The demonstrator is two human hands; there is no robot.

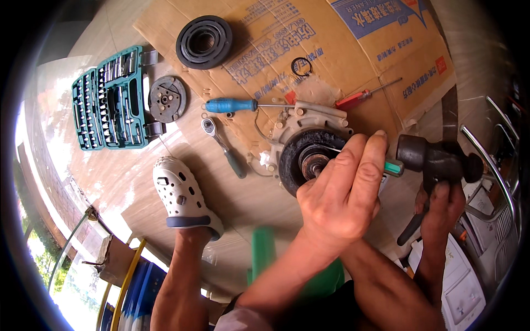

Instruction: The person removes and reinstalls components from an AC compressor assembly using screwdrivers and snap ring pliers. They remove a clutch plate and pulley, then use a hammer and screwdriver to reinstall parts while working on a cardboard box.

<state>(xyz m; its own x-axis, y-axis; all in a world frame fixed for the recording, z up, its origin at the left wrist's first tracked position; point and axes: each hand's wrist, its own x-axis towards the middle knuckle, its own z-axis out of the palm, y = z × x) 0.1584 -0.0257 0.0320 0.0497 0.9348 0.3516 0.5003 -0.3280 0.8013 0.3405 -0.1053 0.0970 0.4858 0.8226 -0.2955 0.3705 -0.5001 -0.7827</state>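
My left hand (339, 201) grips a green-handled screwdriver (393, 168); its thin shaft points into the black ring (293, 168) around the rusty hub (317, 165) of a metal housing (287, 123). Beside it at the right, my right hand (441, 204) holds a hammer (414, 154), its dark head close to the screwdriver handle's end. A blue screwdriver (229, 105) lies across by the housing, a red one (353, 99) behind it. A ratchet (223, 143) is left of the housing, and a small black ring (301, 67) rests farther back.
Cardboard (397, 71) covers the tiled floor. A grooved pulley (204, 43), a round plate (167, 99) and an open teal socket set (135, 118) lie back left. My foot in a white clog (179, 193) is left, a green plastic object (262, 243) below, metal tubing (505, 176) far right.
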